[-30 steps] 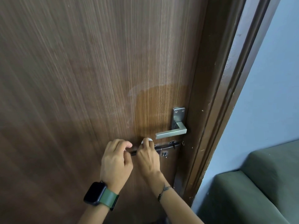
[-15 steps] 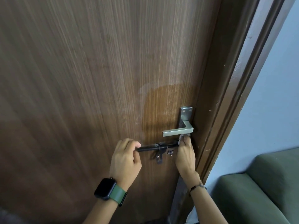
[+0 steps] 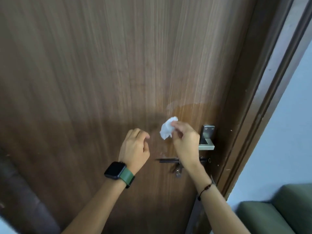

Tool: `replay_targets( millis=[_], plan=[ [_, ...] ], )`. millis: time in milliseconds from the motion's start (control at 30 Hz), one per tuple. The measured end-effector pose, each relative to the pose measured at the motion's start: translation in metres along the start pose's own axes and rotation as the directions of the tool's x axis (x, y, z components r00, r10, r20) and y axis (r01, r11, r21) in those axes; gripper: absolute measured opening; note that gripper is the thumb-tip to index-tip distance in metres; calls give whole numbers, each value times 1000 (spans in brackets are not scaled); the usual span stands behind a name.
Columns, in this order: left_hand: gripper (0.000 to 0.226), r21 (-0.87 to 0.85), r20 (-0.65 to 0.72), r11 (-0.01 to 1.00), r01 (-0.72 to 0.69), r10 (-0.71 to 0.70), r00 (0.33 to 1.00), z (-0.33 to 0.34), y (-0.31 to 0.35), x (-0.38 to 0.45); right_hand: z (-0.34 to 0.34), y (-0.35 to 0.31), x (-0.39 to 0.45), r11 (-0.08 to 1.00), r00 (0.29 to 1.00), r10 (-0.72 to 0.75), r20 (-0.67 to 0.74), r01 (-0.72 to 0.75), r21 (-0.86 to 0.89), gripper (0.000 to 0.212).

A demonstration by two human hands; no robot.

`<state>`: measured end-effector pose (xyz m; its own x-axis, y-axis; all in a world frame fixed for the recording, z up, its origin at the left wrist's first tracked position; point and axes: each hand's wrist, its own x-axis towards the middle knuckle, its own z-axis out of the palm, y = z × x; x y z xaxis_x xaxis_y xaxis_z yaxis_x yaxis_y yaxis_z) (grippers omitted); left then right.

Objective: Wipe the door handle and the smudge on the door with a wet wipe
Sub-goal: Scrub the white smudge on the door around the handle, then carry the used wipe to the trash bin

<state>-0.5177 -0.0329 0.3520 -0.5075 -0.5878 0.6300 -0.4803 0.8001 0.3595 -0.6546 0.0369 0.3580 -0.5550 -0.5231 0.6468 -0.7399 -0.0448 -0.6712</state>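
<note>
Wipe lifted off the bolt
Right hand (image 3: 184, 142) now pinches the wipe (image 3: 167, 127) mid-frame beside the handle (image 3: 206, 146); left hand (image 3: 135, 147) curled, seemingly empty; smudge next.

My right hand (image 3: 184, 142) pinches the wipe (image 3: 167, 130) in front of the door (image 3: 101, 73), the wipe at ten o'clock from my knuckles. The handle (image 3: 206, 146) sits at three o'clock from that hand, partly behind it. The bolt (image 3: 168, 160) lies at six o'clock below the wipe. My left hand (image 3: 135, 149) hangs at nine o'clock, near the wipe but apart from it.
</note>
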Motion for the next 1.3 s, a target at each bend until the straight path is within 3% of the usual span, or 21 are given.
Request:
replay_targets(
  millis=[300,467,567,833,933,1133,1300],
  plan=[
    [27,113,-217,992,48,-23,976,-84,-23,26,4,-109,42,981,989,-141,45,133,139,27],
    [28,170,-294,982,85,-32,955,-154,-57,-9,54,-174,12,960,981,-131,144,89,266,25],
    [28,216,-322,958,189,-112,940,-204,-101,-52,104,-226,-24,921,951,-151,270,36,389,24],
    [28,342,-407,754,562,-420,811,-332,-208,-211,231,-359,-158,790,788,-325,523,-78,609,35],
    [28,352,-484,651,672,-488,726,-367,-230,-267,271,-391,-206,758,709,-379,595,-132,639,28],
    [25,341,-582,452,824,-586,563,-400,-262,-345,344,-423,-282,766,524,-490,697,-123,631,14],
    [22,324,-600,298,898,-669,439,-397,-314,-377,417,-428,-328,768,380,-552,743,-117,630,15]
  ],
)
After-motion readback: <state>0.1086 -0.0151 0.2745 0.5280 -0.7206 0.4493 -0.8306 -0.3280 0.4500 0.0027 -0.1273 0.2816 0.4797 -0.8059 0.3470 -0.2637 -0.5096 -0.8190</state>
